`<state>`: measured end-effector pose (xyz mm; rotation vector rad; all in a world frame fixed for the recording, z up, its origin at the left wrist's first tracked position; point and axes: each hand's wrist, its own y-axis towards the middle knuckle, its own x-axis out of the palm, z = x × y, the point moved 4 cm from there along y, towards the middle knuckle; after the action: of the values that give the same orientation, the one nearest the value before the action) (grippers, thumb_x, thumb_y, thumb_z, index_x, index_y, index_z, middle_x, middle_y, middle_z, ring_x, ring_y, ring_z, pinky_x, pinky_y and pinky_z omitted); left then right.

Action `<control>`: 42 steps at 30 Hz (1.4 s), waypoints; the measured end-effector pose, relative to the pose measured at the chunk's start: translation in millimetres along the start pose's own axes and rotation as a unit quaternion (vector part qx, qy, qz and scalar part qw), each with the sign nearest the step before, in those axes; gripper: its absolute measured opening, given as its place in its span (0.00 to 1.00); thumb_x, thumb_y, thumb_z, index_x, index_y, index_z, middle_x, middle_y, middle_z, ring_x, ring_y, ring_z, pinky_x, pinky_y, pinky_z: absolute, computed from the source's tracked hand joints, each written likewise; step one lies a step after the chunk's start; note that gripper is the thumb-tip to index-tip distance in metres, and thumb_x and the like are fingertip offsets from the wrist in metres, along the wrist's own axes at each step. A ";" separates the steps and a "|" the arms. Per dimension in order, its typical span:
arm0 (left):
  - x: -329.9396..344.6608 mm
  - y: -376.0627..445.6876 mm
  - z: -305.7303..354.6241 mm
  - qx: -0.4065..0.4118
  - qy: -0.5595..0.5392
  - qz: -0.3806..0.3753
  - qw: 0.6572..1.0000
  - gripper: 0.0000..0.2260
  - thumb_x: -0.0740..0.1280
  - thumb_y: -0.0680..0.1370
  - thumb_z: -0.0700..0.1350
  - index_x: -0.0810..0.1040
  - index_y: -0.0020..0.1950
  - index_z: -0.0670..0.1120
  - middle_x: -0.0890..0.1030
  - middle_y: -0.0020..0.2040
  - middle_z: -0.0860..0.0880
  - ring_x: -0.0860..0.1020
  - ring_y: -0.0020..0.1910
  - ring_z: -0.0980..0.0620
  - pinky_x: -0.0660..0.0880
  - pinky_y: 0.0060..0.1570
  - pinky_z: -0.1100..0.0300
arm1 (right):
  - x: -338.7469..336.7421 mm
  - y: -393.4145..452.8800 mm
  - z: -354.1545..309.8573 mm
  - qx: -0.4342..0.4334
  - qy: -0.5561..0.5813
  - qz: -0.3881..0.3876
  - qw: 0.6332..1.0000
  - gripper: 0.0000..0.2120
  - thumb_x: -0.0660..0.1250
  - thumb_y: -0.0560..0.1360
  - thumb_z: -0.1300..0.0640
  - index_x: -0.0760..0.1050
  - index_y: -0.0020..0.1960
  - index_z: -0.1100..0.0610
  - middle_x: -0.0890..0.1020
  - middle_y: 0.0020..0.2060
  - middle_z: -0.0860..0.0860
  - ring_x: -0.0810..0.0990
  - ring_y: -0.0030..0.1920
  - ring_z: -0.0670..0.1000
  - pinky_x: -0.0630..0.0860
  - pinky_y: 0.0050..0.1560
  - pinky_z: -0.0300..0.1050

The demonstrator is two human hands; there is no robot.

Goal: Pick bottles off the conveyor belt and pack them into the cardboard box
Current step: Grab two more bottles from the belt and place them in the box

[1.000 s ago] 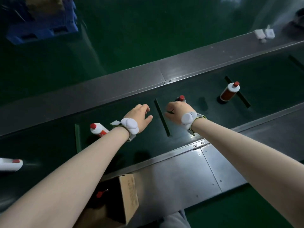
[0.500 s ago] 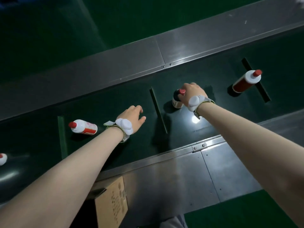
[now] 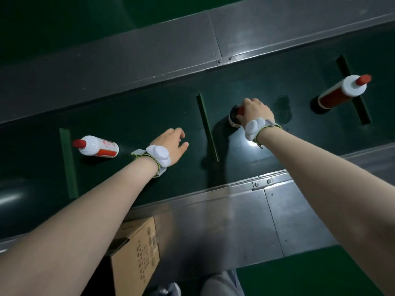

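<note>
My right hand [image 3: 255,113] is closed over the top of an upright bottle [image 3: 234,117] on the dark green conveyor belt [image 3: 132,116]; only the bottle's dark shoulder and a bit of red cap show. My left hand [image 3: 171,144] hovers over the belt with fingers apart, holding nothing. A white bottle with a red cap and red label [image 3: 97,146] lies on its side to the left of that hand. Another white and red bottle [image 3: 339,92] stands at the far right of the belt. The cardboard box [image 3: 136,253] sits below the belt's near rail, partly hidden by my left forearm.
Grey metal rails [image 3: 224,227] run along both sides of the belt. Raised green cleats [image 3: 208,127] cross the belt at intervals. Green floor [image 3: 299,278] and the person's trouser leg [image 3: 222,284] show at the bottom.
My right hand has closed down over the upright bottle's cap. The bottles have shifted right in view as the camera tilted down. My left hand stays open over the belt.
</note>
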<state>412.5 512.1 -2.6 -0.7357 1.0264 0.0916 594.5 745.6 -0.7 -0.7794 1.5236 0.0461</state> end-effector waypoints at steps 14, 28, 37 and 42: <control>-73.6 -105.1 -1.3 0.050 0.014 0.067 0.996 0.15 0.63 0.85 0.55 0.74 0.69 0.50 0.78 0.62 0.51 0.80 0.57 0.49 0.80 0.50 0.51 | -87.8 -136.1 -82.5 -0.093 -0.016 0.048 0.994 0.15 0.68 0.81 0.46 0.77 0.55 0.58 0.82 0.51 0.57 0.79 0.46 0.61 0.76 0.44 0.50; -135.4 -354.9 -104.0 0.117 0.042 0.166 0.978 0.17 0.64 0.86 0.56 0.75 0.70 0.48 0.80 0.61 0.50 0.82 0.53 0.48 0.79 0.46 0.52 | -159.2 -443.7 -273.8 -0.195 -0.079 0.147 0.966 0.12 0.67 0.81 0.48 0.79 0.55 0.57 0.83 0.49 0.55 0.82 0.47 0.61 0.83 0.48 0.56; -147.7 -500.2 -184.3 0.116 0.053 0.199 0.972 0.15 0.65 0.86 0.55 0.75 0.67 0.48 0.81 0.59 0.49 0.82 0.52 0.46 0.81 0.48 0.49 | -150.7 -593.9 -371.7 -0.275 -0.131 0.146 0.941 0.09 0.69 0.80 0.48 0.80 0.55 0.52 0.84 0.47 0.52 0.83 0.45 0.57 0.84 0.47 0.57; -126.7 -525.0 -206.3 0.113 0.028 0.191 0.975 0.14 0.65 0.86 0.55 0.75 0.67 0.49 0.82 0.59 0.50 0.83 0.52 0.47 0.82 0.50 0.48 | -114.1 -616.5 -406.1 -0.302 -0.182 0.094 0.931 0.09 0.67 0.81 0.50 0.80 0.55 0.54 0.85 0.48 0.52 0.84 0.47 0.56 0.84 0.49 0.52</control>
<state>400.4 23.3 305.9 -0.3301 1.2008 0.2827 532.9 131.0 419.3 -1.0354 1.2215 0.7937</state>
